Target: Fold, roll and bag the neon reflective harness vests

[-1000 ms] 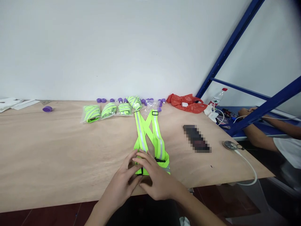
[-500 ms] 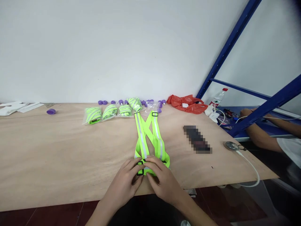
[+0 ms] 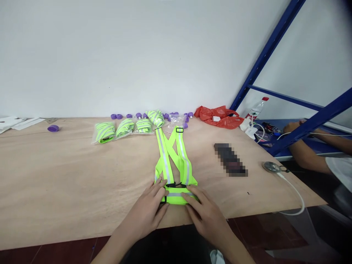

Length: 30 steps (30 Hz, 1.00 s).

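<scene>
A neon-yellow reflective vest [image 3: 177,198] of crossed elastic straps lies before me, its waist band folded along the table's front edge. Bent fingers of my left hand [image 3: 150,205] hold the band's left end, beside a black buckle [image 3: 165,200] that they partly cover. My right hand [image 3: 207,211] rests on the band's right end, fingers spread and thumb low near the edge. Black fittings [image 3: 171,184] join the straps to the band. Another black buckle [image 3: 179,129] sits atop the right shoulder strap.
Behind the vest are several bagged vests [image 3: 105,132], purple caps [image 3: 119,116] and a red plastic bag [image 3: 220,116]. To the right lie a blurred dark object [image 3: 231,160] and a cabled round device [image 3: 271,167]. Another person's arm [image 3: 309,157] is beyond the blue frame [image 3: 316,123].
My right hand has slid right along the waist band, away from my left hand, uncovering its middle. The left buckle is now more covered by my left fingers.
</scene>
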Motion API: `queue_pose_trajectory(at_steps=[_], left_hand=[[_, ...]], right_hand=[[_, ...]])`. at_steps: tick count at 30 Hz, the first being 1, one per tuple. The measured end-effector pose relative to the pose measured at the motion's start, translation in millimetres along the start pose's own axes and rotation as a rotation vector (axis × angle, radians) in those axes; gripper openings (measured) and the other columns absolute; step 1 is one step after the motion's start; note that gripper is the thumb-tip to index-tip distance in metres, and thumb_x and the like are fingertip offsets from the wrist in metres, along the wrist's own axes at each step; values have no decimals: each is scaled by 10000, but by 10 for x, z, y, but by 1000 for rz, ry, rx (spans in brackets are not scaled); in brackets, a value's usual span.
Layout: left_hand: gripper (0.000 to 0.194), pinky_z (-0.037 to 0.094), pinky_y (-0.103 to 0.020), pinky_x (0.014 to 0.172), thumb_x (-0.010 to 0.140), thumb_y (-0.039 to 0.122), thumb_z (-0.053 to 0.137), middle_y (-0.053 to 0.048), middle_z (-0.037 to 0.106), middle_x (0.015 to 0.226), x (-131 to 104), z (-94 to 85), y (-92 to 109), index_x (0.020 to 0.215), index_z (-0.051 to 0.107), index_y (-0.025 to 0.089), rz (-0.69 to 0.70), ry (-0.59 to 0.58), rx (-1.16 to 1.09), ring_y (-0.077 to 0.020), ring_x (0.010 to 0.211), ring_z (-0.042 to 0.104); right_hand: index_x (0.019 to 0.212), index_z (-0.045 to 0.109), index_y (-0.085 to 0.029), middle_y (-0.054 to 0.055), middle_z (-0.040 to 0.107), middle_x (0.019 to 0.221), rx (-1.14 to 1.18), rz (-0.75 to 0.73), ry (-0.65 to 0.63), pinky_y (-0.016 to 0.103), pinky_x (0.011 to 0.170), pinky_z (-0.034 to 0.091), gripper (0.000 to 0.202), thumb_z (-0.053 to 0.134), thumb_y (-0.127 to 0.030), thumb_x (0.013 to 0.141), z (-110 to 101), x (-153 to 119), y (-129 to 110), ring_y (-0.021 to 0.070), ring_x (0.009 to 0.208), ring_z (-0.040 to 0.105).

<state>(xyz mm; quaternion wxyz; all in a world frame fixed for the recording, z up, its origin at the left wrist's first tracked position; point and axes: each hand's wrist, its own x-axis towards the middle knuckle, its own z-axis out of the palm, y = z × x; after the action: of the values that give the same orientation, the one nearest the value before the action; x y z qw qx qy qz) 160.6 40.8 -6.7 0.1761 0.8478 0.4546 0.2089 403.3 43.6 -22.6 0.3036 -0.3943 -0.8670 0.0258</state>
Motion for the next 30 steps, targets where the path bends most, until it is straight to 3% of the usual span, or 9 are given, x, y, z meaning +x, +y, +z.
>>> queue_pose_trajectory(at_steps=[5,10,13,16,20,24,30], left_hand=[[236,420,-505,1153,949,125,490,-138,491,1511,-48,-15,43,1160,542,218,15,14,-2,-265,1447,405],[310,455,-512,1122,921,181,584,-157,485,1515,-231,10,131,1221,513,216,36,-7,51,-295,1439,414],[372,497,-519,1075,890,197,630,-186,499,1497,-358,84,173,1238,498,200,68,21,115,-323,1403,461],[336,512,-511,1059,890,108,544,-187,557,1443,-433,148,189,1214,516,189,116,59,199,-312,1356,520],[342,535,-474,1038,871,80,493,-181,621,1372,-448,156,187,1196,545,175,149,102,273,-293,1285,594],[330,564,-445,1003,885,118,502,-180,657,1323,-429,119,176,1204,563,172,178,156,303,-284,1213,649],[298,623,-342,879,929,220,560,-121,725,1209,-372,44,145,1227,572,209,193,240,190,-245,1020,739]], right_hand=[[1277,635,-196,162,653,1278,30,-36,-103,441,949,601,358,522,-151,940,-107,1,31,285,1195,636],[1341,605,-189,172,663,1306,-30,-149,-150,437,922,614,455,650,-321,908,-141,-182,25,320,1195,647],[1300,637,-176,159,705,1244,-101,-221,-115,416,890,627,383,588,-196,920,-129,-297,-7,310,1156,676],[1259,661,-162,136,734,1200,-135,-250,-62,386,900,623,433,482,-38,885,-121,-362,-42,283,1150,686],[1217,667,-122,124,749,1175,-110,-290,-21,337,951,604,362,519,-67,891,-127,-365,-32,253,1145,692],[1228,668,-152,113,750,1177,-101,-322,-14,328,944,607,381,506,-80,891,-135,-334,24,239,1120,707],[1257,651,-184,113,756,1151,-19,-285,-11,308,913,605,398,533,-98,887,-196,-210,40,227,1049,730]])
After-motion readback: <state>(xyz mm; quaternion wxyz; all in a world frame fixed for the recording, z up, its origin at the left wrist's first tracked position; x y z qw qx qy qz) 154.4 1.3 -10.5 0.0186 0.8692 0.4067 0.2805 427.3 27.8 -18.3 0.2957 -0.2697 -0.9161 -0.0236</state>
